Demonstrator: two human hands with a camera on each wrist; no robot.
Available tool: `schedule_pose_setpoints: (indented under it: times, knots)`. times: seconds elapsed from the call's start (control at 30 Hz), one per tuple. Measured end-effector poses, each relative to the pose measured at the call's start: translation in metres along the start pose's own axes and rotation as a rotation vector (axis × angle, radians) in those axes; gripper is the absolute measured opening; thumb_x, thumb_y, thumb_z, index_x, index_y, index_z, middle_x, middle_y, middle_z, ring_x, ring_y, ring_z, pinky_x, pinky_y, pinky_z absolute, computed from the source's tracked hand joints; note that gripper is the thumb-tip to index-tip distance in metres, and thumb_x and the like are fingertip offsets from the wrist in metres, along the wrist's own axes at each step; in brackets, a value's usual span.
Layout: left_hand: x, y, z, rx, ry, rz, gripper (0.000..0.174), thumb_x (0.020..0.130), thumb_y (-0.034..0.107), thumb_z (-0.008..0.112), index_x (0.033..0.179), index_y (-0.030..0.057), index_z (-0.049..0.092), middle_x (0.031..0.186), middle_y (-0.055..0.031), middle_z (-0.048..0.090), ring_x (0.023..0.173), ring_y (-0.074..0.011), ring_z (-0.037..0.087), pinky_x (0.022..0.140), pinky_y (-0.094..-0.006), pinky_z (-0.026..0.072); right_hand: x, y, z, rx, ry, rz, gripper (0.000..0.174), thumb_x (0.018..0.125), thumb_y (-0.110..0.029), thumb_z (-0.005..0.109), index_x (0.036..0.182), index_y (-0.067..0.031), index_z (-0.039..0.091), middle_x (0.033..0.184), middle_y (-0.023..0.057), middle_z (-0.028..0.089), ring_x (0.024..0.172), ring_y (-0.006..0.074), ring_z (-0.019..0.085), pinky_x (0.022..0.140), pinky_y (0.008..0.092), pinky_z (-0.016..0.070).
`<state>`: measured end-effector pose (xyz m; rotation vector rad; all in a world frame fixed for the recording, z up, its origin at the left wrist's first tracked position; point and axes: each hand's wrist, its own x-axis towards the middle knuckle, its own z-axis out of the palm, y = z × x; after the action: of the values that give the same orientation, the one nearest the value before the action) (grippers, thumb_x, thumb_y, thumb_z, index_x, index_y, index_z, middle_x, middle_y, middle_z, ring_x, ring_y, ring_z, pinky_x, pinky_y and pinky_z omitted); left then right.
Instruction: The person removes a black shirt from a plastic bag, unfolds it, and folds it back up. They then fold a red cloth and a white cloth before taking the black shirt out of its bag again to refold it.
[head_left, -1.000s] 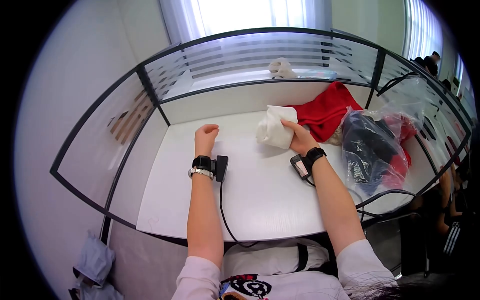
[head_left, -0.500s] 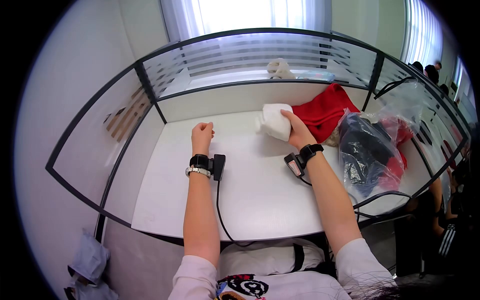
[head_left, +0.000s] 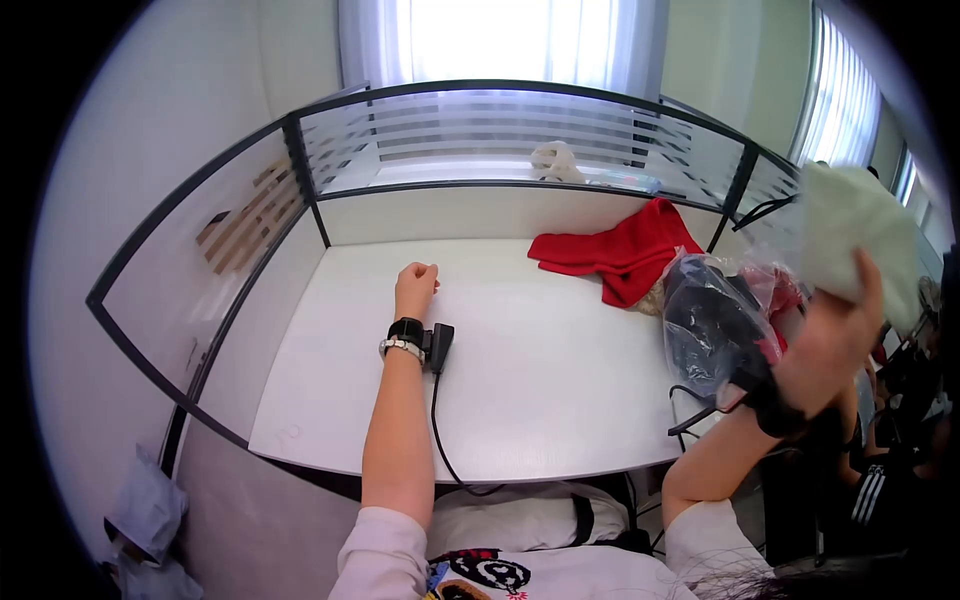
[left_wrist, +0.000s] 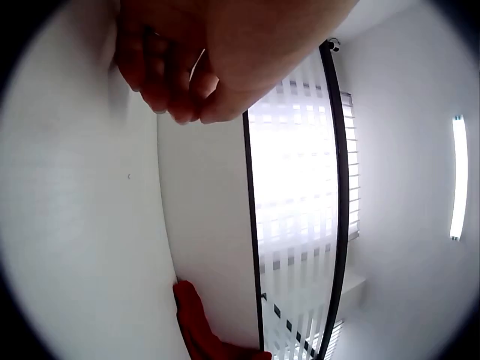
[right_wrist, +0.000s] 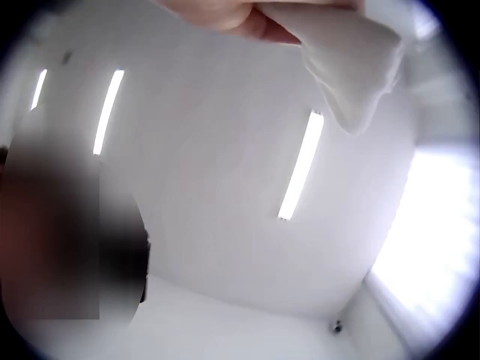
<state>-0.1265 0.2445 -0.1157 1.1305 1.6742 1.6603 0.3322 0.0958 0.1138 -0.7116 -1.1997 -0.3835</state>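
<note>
My right hand [head_left: 828, 345] is raised at the far right of the head view, up beside the table's right end. It grips a folded white cloth [head_left: 858, 225] between thumb and fingers. In the right wrist view a corner of that cloth [right_wrist: 352, 71] hangs from the fingers against the ceiling. My left hand [head_left: 415, 290] rests over the left part of the white table [head_left: 520, 400], holding nothing. Its fingers [left_wrist: 184, 105] are loosely curled in the left wrist view. A red cloth garment [head_left: 630, 250] lies at the table's back right.
Dark clothing in a clear plastic bag [head_left: 710, 320] sits at the table's right side, below the raised arm. A black-framed partition [head_left: 520, 188] runs around the table's back and sides. A black cable [head_left: 437, 430] trails from the left wrist camera.
My right hand has carried the white cloth from above the table's middle, up and far to the right. More of the red garment shows. The left hand stays nearly in place.
</note>
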Motion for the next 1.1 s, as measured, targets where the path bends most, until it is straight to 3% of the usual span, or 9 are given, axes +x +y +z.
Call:
schedule_pose_setpoints:
  times: [0.03,0.13,0.17,0.27,0.47,0.6,0.7,0.87,1.1]
  knots:
    - [-0.002,0.002,0.0,0.003,0.007,-0.001,0.025,0.092,0.025,0.063,0.084,0.0006,0.065,0.074,-0.0071,0.068,0.066,-0.0136,0.062,0.063,-0.0289,0.0496,0.01,0.027,-0.026,0.175,0.128,-0.002,0.035,0.093,0.005,0.058,0.127,0.0061,0.058,0.124,0.0182,0.059,0.113,0.0243,0.059,0.103,0.0371,0.0475]
    - [-0.007,0.005,-0.002,-0.013,0.01,0.006,0.025,0.091,0.024,0.063,0.085,0.0003,0.065,0.074,-0.0073,0.068,0.067,-0.0144,0.063,0.065,-0.0295,0.0505,0.031,0.059,-0.119,-1.137,0.476,-0.353,0.038,0.083,-0.001,0.059,0.12,-0.0041,0.066,0.086,0.0198,0.073,0.08,0.0392,0.072,0.082,0.0411,0.0568]
    - [-0.004,0.002,-0.002,0.01,0.013,0.015,0.024,0.093,0.023,0.063,0.085,0.0008,0.064,0.074,-0.0058,0.066,0.066,-0.0129,0.061,0.062,-0.0278,0.0488,0.035,0.047,-0.127,-1.349,0.586,-0.046,0.036,0.081,-0.001,0.055,0.115,-0.0057,0.068,0.084,0.0196,0.072,0.078,0.038,0.072,0.083,0.0451,0.0559]
    - [-0.001,-0.003,-0.002,0.034,0.02,0.032,0.023,0.095,0.023,0.062,0.086,0.0014,0.064,0.073,-0.0045,0.064,0.064,-0.0111,0.058,0.058,-0.0264,0.0471,0.045,0.07,-0.199,-1.532,0.759,-0.358,0.032,0.079,-0.002,0.059,0.109,-0.0031,0.071,0.095,0.0279,0.068,0.087,0.0442,0.069,0.079,0.0504,0.0554]
    - [0.002,-0.006,-0.003,0.053,0.019,0.022,0.025,0.092,0.023,0.063,0.085,-0.0011,0.064,0.074,-0.0082,0.068,0.068,-0.0147,0.064,0.066,-0.0297,0.0514,0.026,0.105,-0.305,-1.502,0.737,-0.171,0.039,0.085,-0.016,0.066,0.117,0.0057,0.066,0.119,0.0445,0.047,0.107,0.0517,0.061,0.089,0.0538,0.0523]
    - [0.001,-0.01,-0.003,0.024,0.018,0.043,0.026,0.092,0.024,0.063,0.086,-0.0012,0.064,0.074,-0.0083,0.068,0.068,-0.0151,0.063,0.066,-0.0298,0.0516,0.028,0.113,-0.259,-0.369,1.093,-0.123,0.057,0.083,-0.018,0.065,0.122,0.0193,0.049,0.122,0.0355,0.056,0.106,0.0401,0.062,0.094,0.0494,0.0508]
    - [0.003,-0.01,-0.004,0.073,0.013,0.053,0.026,0.093,0.024,0.063,0.087,-0.0012,0.064,0.075,-0.0079,0.068,0.068,-0.0143,0.063,0.065,-0.0288,0.0512,0.022,0.21,-0.274,-0.389,0.986,-0.151,0.054,0.085,-0.011,0.062,0.131,0.0137,0.048,0.128,0.0226,0.06,0.112,0.0295,0.061,0.093,0.0393,0.052]
    - [0.003,-0.009,-0.005,0.065,-0.001,0.031,0.025,0.095,0.024,0.062,0.085,0.0006,0.063,0.074,-0.0062,0.066,0.067,-0.0131,0.061,0.063,-0.0277,0.0495,-0.022,0.313,-0.265,0.218,-0.152,0.983,0.074,0.104,-0.058,0.041,0.156,-0.0063,0.031,0.155,0.0076,0.04,0.144,0.0202,0.034,0.117,0.0358,0.0256]
    - [-0.005,-0.002,-0.004,0.035,-0.019,0.025,0.025,0.096,0.023,0.061,0.085,0.0013,0.063,0.074,-0.0045,0.064,0.068,-0.0119,0.059,0.064,-0.0262,0.0481,-0.045,0.256,-0.276,0.026,-0.09,0.891,0.051,0.104,-0.044,0.051,0.138,-0.0059,0.055,0.134,0.0068,0.06,0.127,0.0208,0.054,0.113,0.0368,0.034]
